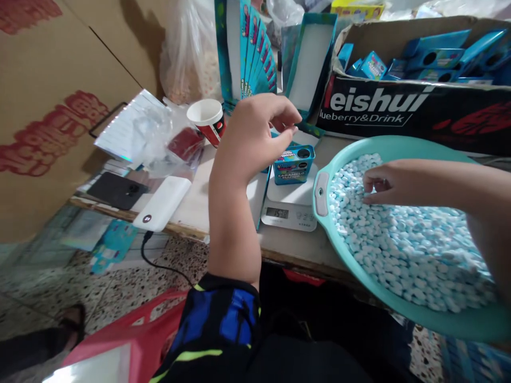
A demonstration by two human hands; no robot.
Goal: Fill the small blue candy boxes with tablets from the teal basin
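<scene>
My left hand [266, 123] hovers just above and behind a small blue candy box [293, 166], thumb and curled fingers apart, with nothing visible between them. The box, printed "caramelo", stands upright on a white digital scale [288, 217] whose display shows digits. On the right, my right hand [381, 182] rests against a heap of small pale blue and white candies [415, 250]. Its fingers are curled inward, and whatever they grip is hidden. Those candies fill a large turquoise basin [361, 266] beside the scale.
Behind the basin stands a black carton [371, 103] of blue boxes. Tall blue display boxes [311, 64] and a paper cup [205, 114] are at the back. A white power bank [163, 203] with a cable and a dark phone [115, 190] lie near the table's left edge.
</scene>
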